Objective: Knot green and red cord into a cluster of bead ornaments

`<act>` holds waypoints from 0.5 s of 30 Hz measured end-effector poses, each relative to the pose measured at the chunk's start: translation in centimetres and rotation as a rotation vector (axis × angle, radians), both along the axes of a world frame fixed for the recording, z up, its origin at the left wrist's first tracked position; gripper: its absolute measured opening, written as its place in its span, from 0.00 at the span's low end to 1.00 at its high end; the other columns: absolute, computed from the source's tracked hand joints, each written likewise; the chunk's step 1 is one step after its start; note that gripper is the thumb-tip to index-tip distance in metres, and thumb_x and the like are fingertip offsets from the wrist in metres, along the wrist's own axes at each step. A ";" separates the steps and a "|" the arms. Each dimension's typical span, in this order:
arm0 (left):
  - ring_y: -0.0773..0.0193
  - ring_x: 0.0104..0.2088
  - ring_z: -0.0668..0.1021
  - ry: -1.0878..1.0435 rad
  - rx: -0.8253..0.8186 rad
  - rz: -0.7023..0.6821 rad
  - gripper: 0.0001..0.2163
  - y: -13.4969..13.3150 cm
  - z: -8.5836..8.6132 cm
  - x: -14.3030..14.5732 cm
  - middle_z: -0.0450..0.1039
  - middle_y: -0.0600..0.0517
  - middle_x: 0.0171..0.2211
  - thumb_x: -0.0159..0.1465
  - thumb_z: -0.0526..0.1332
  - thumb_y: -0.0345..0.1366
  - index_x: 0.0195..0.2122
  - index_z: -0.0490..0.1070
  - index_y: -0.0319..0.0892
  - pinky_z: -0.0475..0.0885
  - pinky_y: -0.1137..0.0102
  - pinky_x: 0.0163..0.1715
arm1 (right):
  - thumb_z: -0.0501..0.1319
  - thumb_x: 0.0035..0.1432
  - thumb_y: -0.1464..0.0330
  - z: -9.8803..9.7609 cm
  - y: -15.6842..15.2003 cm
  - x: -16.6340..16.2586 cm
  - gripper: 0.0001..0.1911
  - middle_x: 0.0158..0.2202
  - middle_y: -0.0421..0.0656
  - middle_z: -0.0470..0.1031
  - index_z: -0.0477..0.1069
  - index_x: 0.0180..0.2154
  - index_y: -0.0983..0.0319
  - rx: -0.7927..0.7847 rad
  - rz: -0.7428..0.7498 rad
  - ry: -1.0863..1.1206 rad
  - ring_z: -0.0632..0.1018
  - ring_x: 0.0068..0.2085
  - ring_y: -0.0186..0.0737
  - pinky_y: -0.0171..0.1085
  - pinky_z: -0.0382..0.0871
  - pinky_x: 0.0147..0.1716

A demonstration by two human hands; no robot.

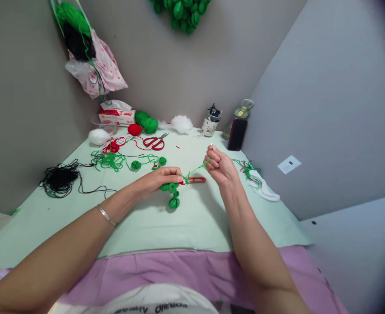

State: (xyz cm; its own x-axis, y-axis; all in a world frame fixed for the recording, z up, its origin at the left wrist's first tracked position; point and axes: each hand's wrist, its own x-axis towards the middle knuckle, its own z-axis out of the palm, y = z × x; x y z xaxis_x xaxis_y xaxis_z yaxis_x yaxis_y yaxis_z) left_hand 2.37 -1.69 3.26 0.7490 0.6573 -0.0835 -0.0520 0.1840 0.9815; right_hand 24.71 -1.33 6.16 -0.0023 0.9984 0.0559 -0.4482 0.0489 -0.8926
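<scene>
My left hand (162,179) is closed on a crocheted piece (172,188) made of green yarn with some red and white at its edge. A round green ball (173,203) hangs from the piece below my fingers. An orange-red elongated loop (197,179) sticks out to the right beside my left fingertips. From the piece, a strand of green yarn (197,168) runs up, pulled fairly straight, to my right hand (219,162). That hand is raised with its fingers curled round the strand. A small pale tip shows above its thumb and finger, too small to make out.
Red-handled scissors (156,141) lie behind my hands. Green balls (135,165), loose green yarn (109,161) and a black yarn tangle (61,179) are on the left. A phone (237,134) leans on a bottle (242,110) near a cup (210,125). Yarn scraps (249,171) lie right.
</scene>
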 end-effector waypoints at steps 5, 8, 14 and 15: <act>0.67 0.24 0.69 -0.011 -0.009 0.047 0.11 0.2 0.1 -0.2 0.70 0.53 0.25 0.57 0.69 0.44 0.28 0.74 0.42 0.60 0.71 0.24 | 0.63 0.56 0.73 0.3 -0.2 0.1 0.06 0.21 0.32 0.58 0.66 0.32 0.62 -0.014 -0.002 0.040 0.59 0.19 0.25 0.26 0.57 0.18; 0.68 0.23 0.68 -0.032 0.006 0.104 0.10 0.5 0.0 -0.3 0.71 0.52 0.26 0.56 0.70 0.43 0.31 0.77 0.42 0.61 0.71 0.25 | 0.66 0.53 0.72 0.4 -0.2 -0.3 0.07 0.25 0.34 0.66 0.68 0.34 0.61 0.031 -0.080 0.003 0.63 0.21 0.25 0.27 0.61 0.20; 0.66 0.27 0.73 -0.045 0.020 0.193 0.12 1.1 -0.4 -0.4 0.75 0.50 0.28 0.57 0.69 0.44 0.34 0.79 0.41 0.66 0.71 0.29 | 0.69 0.52 0.63 0.2 -0.1 -0.4 0.13 0.30 0.36 0.74 0.71 0.37 0.59 0.161 -0.277 -0.109 0.67 0.23 0.25 0.27 0.61 0.20; 0.66 0.27 0.73 -0.047 0.029 0.209 0.11 1.2 -0.4 -0.5 0.75 0.50 0.28 0.57 0.70 0.44 0.34 0.79 0.41 0.66 0.71 0.28 | 0.69 0.52 0.62 0.2 -0.1 -0.5 0.13 0.31 0.37 0.74 0.72 0.38 0.58 0.182 -0.297 -0.139 0.68 0.24 0.26 0.28 0.61 0.20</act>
